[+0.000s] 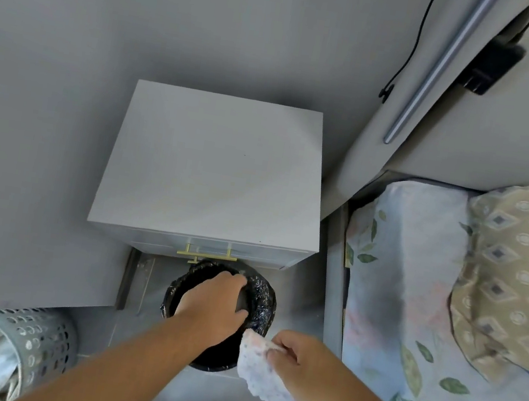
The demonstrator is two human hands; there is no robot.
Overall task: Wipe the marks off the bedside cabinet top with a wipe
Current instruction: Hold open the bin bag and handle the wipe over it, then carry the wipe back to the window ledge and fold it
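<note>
The white bedside cabinet top [212,171] lies in the middle of the view, bare except for a tiny dark speck [245,155] near its centre. Both hands are below it, off the top. My right hand [302,369] pinches a crumpled white speckled wipe [258,372] that hangs beside the bin. My left hand [215,303] reaches palm down into a black-lined waste bin [262,300] in front of the cabinet. Its fingers curl over a dark rounded shape; whether it grips that is unclear.
The cabinet has gold drawer handles [206,254] on its front. A bed [414,293] with a floral sheet and a patterned pillow [518,275] stands at the right. A perforated grey laundry basket [26,336] sits at the lower left. Grey wall runs behind and to the left.
</note>
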